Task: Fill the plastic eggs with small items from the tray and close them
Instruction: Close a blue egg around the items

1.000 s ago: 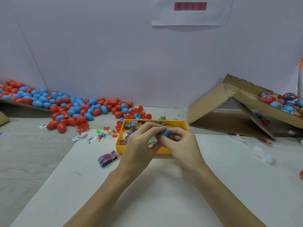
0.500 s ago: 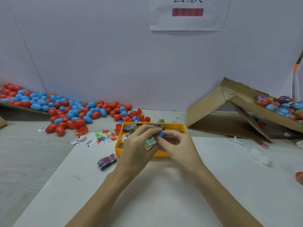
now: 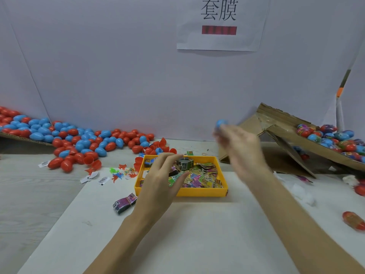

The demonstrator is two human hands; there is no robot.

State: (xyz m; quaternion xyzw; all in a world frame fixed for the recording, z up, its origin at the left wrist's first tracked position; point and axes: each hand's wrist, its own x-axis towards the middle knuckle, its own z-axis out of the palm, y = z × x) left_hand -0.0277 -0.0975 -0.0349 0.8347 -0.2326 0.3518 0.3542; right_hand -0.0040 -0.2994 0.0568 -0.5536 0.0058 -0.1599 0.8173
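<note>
Separating from a shared grip over the yellow tray [image 3: 199,191], the hands are now held apart: a blue egg [image 3: 221,123] is carried at the blurred fingertips of the right hand [image 3: 240,149], raised far right toward the cardboard ramp [image 3: 284,135]. The left hand [image 3: 164,180] is loosely spread over the tray, empty. One egg is judged finished.

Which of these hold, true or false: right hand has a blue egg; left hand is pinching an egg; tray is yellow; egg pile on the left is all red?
1. The right hand holds a blue egg. True, though blurred.
2. The left hand pinches an egg. False: its fingers are relaxed over the tray, holding nothing.
3. The tray is yellow. True.
4. The egg pile is all red. False: red and blue mixed.
</note>
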